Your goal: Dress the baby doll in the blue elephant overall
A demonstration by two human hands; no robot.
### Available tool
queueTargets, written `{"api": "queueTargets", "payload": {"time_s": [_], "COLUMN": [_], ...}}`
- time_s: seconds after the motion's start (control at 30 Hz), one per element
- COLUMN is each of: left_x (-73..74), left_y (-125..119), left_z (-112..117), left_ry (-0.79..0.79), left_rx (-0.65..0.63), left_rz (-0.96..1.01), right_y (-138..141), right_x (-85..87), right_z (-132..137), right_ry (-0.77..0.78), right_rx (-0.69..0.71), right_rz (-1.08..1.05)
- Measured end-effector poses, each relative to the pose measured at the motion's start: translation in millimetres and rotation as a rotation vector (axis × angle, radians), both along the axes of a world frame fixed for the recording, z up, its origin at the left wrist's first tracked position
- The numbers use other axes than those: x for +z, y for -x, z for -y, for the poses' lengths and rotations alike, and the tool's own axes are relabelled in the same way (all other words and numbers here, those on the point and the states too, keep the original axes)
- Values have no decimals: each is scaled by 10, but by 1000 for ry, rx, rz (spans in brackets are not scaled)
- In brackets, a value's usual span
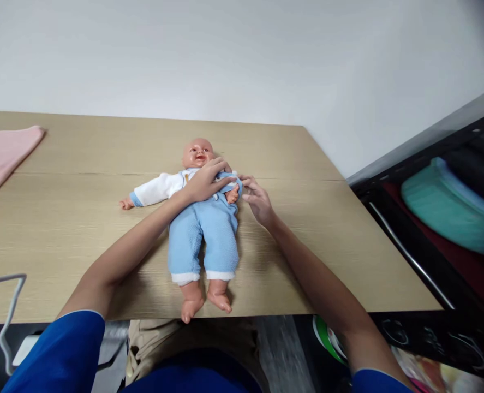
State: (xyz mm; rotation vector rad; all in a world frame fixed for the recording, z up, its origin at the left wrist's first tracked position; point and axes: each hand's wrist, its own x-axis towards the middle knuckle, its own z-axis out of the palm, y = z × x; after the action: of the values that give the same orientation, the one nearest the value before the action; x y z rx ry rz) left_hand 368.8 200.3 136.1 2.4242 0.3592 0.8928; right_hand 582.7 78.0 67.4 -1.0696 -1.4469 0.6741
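Note:
A baby doll (199, 155) lies on its back on the table, its bare feet toward me at the front edge. It wears a white top (154, 190) with blue cuffs and light-blue pants (203, 234). One doll arm stretches out to the left; the other is bent, its small hand (232, 195) showing beside a bunched blue cuff. My left hand (207, 180) lies over the doll's chest, with thumb and fingers around the upper part of the bent arm. At that sleeve's outer edge, my right hand (258, 201) has its curled fingertips on the blue cloth.
A pink cloth (6, 155) is on the wooden table (82, 240) at the far left. A grey cable (10, 311) loops over the front left edge. To the right stands a black rack (372, 191) holding a teal basin (450, 213). A white wall rises behind.

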Motion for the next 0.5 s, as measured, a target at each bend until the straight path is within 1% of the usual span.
{"api": "queueTargets", "payload": {"time_s": [0.1, 0.17, 0.23, 0.3, 0.43, 0.5], "left_x": [-38, -55, -68, -76, -83, -85], "left_y": [-4, -5, -9, -14, -16, -17], "left_z": [-14, -22, -32, -43, -51, -49], "left_ry": [-1, -6, -15, -5, 56, 62], "left_rx": [1, 15, 51, 89, 106, 103], "left_rz": [-42, -69, -120, -165, -151, -124], "right_y": [115, 181, 203, 183, 96, 71], "right_x": [18, 11, -21, -76, -201, -241], "right_z": [-17, -54, -97, -132, -147, -142], "right_ry": [151, 187, 202, 225, 259, 278], "right_rx": [-73, -124, -156, -198, -317, -306], "right_rz": [-274, -407, -466, -423, -196, -158]}}
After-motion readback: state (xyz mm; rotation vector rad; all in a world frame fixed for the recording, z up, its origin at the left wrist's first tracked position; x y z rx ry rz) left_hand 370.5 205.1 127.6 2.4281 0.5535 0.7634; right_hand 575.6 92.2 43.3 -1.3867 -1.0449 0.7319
